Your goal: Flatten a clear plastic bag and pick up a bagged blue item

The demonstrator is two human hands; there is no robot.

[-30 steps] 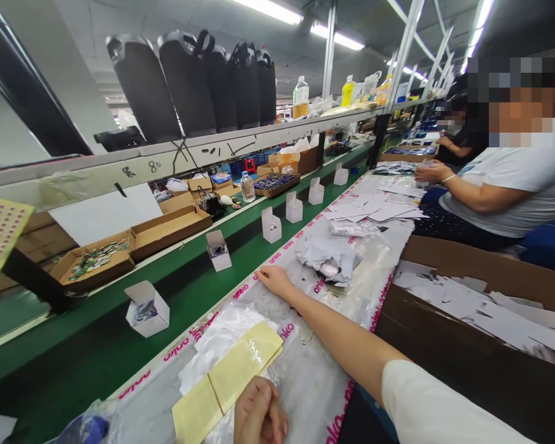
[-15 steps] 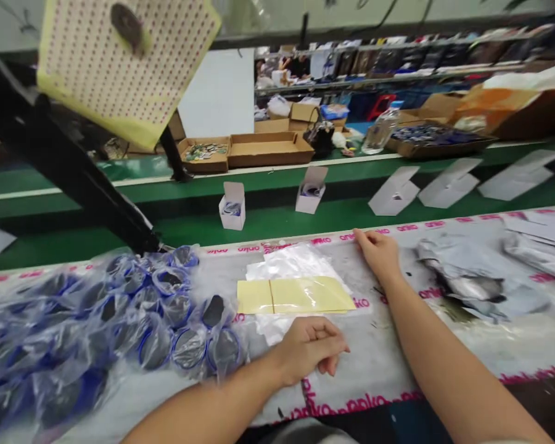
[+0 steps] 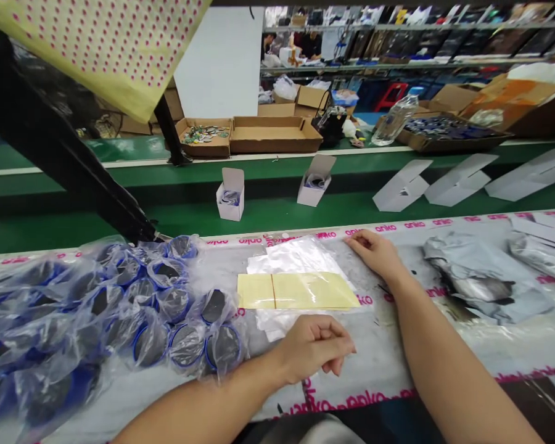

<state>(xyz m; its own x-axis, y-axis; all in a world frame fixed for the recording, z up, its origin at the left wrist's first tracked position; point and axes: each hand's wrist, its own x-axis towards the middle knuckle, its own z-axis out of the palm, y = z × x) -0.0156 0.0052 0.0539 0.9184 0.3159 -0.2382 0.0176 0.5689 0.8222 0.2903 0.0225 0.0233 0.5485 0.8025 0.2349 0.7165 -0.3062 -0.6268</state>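
My left hand point(image 3: 317, 346) rests on the plastic-covered bench with its fingers curled in, nothing visible in them. It lies just below a yellow sheet point(image 3: 296, 290) that sits on a stack of clear plastic bags point(image 3: 300, 254). My right hand point(image 3: 374, 251) lies knuckles up near the bench's far edge, to the right of the bags, fingers loosely bent and touching the surface. To the left is a heap of blue-rimmed round parts in clear bags point(image 3: 120, 308).
A green conveyor point(image 3: 268, 216) runs past the bench, carrying small open white boxes point(image 3: 230, 194) and flat white cartons point(image 3: 460, 179). Cardboard trays point(image 3: 272, 134) and a water bottle point(image 3: 393, 123) stand beyond it. A dotted yellow sheet point(image 3: 102, 43) hangs upper left. Crumpled grey bags point(image 3: 481, 280) lie right.
The view swung from looking right along the line to facing the bench. Both hands have stayed roughly where they were on the bench; in the last half second they barely moved.
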